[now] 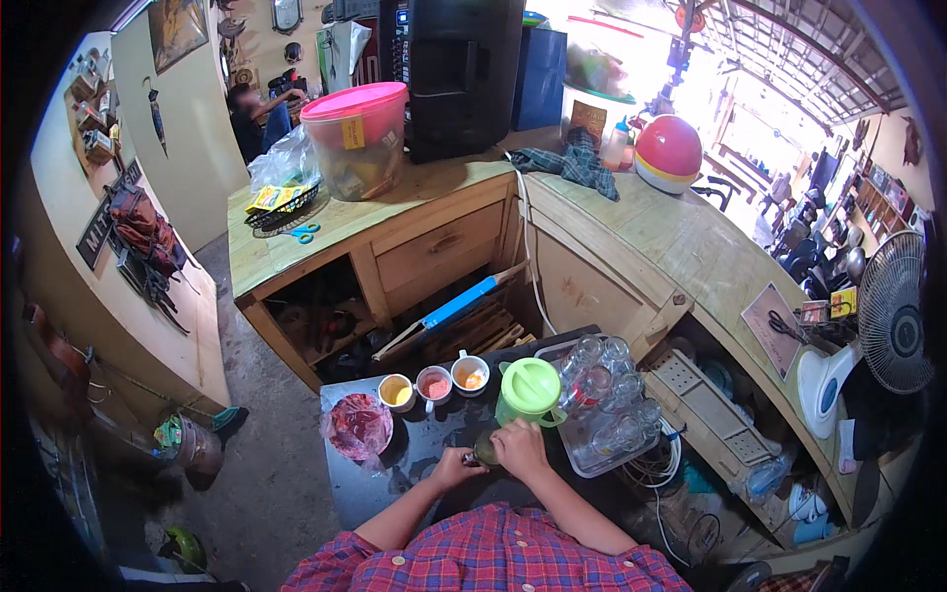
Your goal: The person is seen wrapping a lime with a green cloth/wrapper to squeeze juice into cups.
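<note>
Low over the near part of the dark table, my two hands meet at a small rounded dark-green thing (485, 450), possibly a fruit. My left hand (457, 470) is closed against its left side, next to a small brownish part. From the right, my right hand (521, 449) wraps its fingers over it, covering much of it. Just beyond stands a light-green lidded pitcher (531, 387). Left of the pitcher are a cup with yellow contents (397, 393), a cup with pink contents (434, 385) and a white cup with orange bits (470, 374). A plastic-lined bowl of red contents (359, 426) sits at the left.
A clear tray (589, 458) of several glass mugs (619, 380) stands right of the pitcher. Behind, a wooden counter (395, 222) bears a pink-lidded bucket (357, 148), blue scissors (304, 233) and a black speaker (459, 79). A fan (888, 311) stands at right. Another person (258, 118) sits far left.
</note>
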The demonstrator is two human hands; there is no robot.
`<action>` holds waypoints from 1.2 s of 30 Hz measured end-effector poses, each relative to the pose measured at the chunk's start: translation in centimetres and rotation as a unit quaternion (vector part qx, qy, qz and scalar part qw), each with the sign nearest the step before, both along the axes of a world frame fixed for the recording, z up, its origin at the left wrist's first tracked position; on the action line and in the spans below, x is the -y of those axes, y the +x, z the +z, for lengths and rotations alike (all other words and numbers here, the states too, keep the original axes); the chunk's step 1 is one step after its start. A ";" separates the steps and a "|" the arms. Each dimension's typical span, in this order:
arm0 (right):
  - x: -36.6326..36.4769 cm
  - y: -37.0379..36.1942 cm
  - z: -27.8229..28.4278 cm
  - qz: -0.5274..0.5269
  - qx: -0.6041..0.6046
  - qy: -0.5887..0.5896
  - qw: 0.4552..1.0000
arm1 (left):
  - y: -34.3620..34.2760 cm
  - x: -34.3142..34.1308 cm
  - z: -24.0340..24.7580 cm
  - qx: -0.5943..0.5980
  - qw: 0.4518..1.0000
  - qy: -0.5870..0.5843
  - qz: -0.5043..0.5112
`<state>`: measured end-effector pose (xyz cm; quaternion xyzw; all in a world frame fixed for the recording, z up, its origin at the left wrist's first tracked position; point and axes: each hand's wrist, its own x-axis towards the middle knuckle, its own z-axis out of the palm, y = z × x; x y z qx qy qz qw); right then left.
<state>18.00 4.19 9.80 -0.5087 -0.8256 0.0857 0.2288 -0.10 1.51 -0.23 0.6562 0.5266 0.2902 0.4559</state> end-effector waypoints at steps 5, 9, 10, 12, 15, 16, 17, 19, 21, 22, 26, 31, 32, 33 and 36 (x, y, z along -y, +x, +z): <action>-0.1 0.1 -0.2 0.015 -0.011 -0.053 0.998 | 0.2 0.1 0.2 0.046 0.999 0.011 0.001; -0.1 -0.1 -0.1 -0.024 0.044 -0.010 0.999 | -0.2 -0.1 -0.8 -0.005 1.000 0.003 -0.018; -0.1 0.1 -0.3 -0.026 0.044 -0.010 0.999 | -0.1 -0.1 -0.5 -0.005 1.000 0.002 -0.020; -0.2 0.5 -0.9 0.014 -0.006 -0.071 0.997 | 0.1 -0.1 0.1 0.028 0.999 0.007 -0.014; -0.1 0.1 -0.5 -0.012 -0.028 -0.010 0.999 | 0.0 -0.1 0.3 0.014 1.000 0.008 -0.003; 0.0 0.0 -0.2 -0.011 -0.029 -0.010 0.999 | 0.0 0.0 0.1 0.013 1.000 0.008 -0.002; 0.0 -0.1 0.2 -0.016 0.014 -0.018 1.000 | -0.1 0.0 -0.1 0.014 1.000 0.006 0.001; 0.0 0.0 0.0 -0.024 0.056 -0.026 0.998 | 0.0 0.0 -0.3 0.016 1.000 0.005 0.001; -0.1 0.4 -0.9 0.016 -0.033 -0.053 0.998 | 0.2 -0.1 -0.2 0.014 1.000 0.009 -0.001; 0.0 0.1 -0.6 0.018 -0.033 -0.053 0.998 | 0.1 -0.1 -0.4 0.013 1.000 0.009 0.001; 0.2 -0.1 0.5 -0.016 0.016 -0.020 1.000 | 0.1 0.1 0.0 0.025 1.000 0.010 0.002; 0.0 0.0 -0.4 0.014 -0.042 -0.025 0.999 | 0.1 0.0 -0.4 0.023 1.000 0.015 0.002; 0.1 -0.1 0.0 -0.004 -0.009 -0.012 1.000 | 0.1 0.0 -0.3 0.022 1.000 0.011 0.003; 0.1 -0.2 0.2 -0.023 0.024 0.000 0.999 | 0.1 0.0 -0.2 0.022 1.000 0.006 0.004; -0.2 0.2 -0.3 0.011 -0.005 -0.066 0.998 | 0.1 -0.1 -0.6 -0.003 1.000 0.022 0.000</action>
